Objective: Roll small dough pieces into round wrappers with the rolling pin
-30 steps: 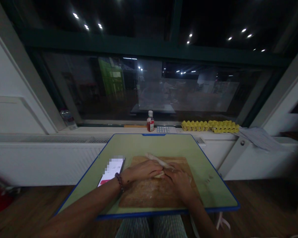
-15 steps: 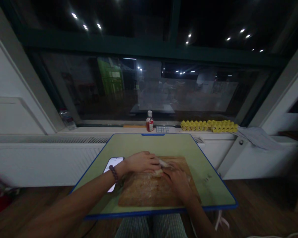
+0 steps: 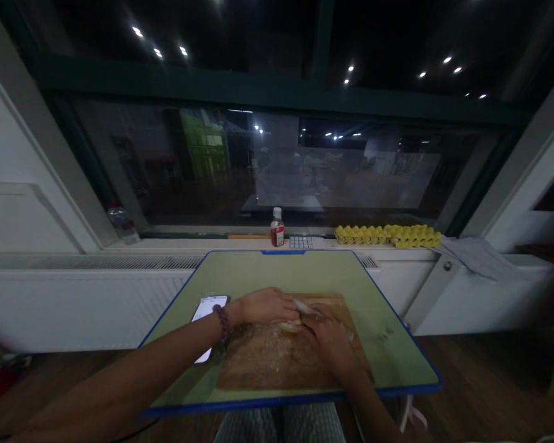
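A floury wooden cutting board (image 3: pixel 258 363) lies on the small green table. Across it, slanting beneath my right hand (image 3: pixel 330 335), runs a pale rod like a rolling pin (image 3: pixel 308 306); its far end shows beyond that hand. My right hand's fingers are curled over the rod. My left hand (image 3: pixel 268 306), with a beaded bracelet at the wrist, reaches in from the left. Its fingers are bent together on a small pale piece of dough (image 3: pixel 290 327) beside the rod. The fingers hide much of the dough and the rod's middle.
The blue-edged folding table (image 3: pixel 253 271) carries a lit phone (image 3: pixel 204 357) left of the board, partly under my left forearm. On the windowsill stand a small red-labelled bottle (image 3: pixel 277 229), yellow egg trays (image 3: pixel 388 235) and a plastic bottle (image 3: pixel 124 224). A grey cloth (image 3: pixel 480 258) lies at right.
Both hands stay over the rod and dough with small shifts. More of the dough shows beneath my left fingers. The view has moved slightly.
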Action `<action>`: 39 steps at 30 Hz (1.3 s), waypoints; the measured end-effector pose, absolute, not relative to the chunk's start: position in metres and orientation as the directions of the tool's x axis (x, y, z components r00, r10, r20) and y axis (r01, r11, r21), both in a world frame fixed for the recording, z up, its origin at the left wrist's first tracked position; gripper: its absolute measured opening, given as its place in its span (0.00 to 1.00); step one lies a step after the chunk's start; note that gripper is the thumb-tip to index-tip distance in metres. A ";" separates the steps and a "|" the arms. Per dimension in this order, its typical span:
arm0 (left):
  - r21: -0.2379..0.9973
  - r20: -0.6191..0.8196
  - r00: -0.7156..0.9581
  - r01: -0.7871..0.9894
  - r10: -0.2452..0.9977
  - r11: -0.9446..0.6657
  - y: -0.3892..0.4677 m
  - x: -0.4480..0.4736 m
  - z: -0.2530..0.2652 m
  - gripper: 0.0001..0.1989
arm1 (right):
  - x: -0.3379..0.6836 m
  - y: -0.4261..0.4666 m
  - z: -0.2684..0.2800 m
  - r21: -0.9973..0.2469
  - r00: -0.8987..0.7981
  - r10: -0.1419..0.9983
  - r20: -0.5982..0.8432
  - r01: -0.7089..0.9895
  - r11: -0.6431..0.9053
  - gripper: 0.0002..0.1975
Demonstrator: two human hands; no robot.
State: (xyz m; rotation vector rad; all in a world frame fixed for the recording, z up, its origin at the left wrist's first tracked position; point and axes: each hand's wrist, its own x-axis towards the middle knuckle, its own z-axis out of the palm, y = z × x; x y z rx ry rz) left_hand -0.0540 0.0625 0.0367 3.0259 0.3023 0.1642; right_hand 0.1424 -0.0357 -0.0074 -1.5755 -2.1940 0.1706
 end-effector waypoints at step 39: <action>0.245 0.191 0.483 0.820 0.855 -0.517 -0.024 -0.059 -0.007 0.30 | 0.182 -0.033 -0.016 -0.281 -0.335 0.938 0.092 0.895 0.347 0.23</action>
